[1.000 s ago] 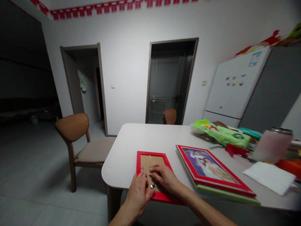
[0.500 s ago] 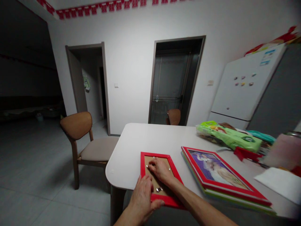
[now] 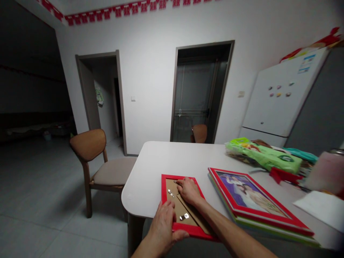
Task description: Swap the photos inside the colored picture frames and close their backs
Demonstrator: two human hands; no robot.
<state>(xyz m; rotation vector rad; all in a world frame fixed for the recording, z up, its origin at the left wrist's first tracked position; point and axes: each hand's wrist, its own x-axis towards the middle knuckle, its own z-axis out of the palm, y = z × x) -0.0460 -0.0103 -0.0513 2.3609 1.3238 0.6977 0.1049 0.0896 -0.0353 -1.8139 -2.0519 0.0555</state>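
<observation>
A red picture frame [image 3: 164, 190] lies face down on the white table, its brown backing board [image 3: 185, 206] showing. Small metal clips, such as the turn clip [image 3: 184, 216], sit on the board. My left hand [image 3: 163, 224] grips the frame's near left corner, thumb along the near edge and fingers over the left side. With bent fingers, my right hand [image 3: 189, 191] works at a metal clip [image 3: 175, 182] by the far edge; its fingertips partly cover it. To the right lies a stack of frames, topped by a red-framed photo [image 3: 247, 193] of people against purple.
On the table's [image 3: 185, 154] right side are a green plastic package [image 3: 271, 157], a red item [image 3: 285, 177], white paper [image 3: 322, 208] and a pinkish container [image 3: 324, 172]. A wooden chair [image 3: 88, 145] stands left of the table. A white fridge [image 3: 279, 93] is at back right.
My right hand has moved from the left-side clip to the one at the far edge. A dark line now shows on the backing board beside it. My left hand keeps its hold.
</observation>
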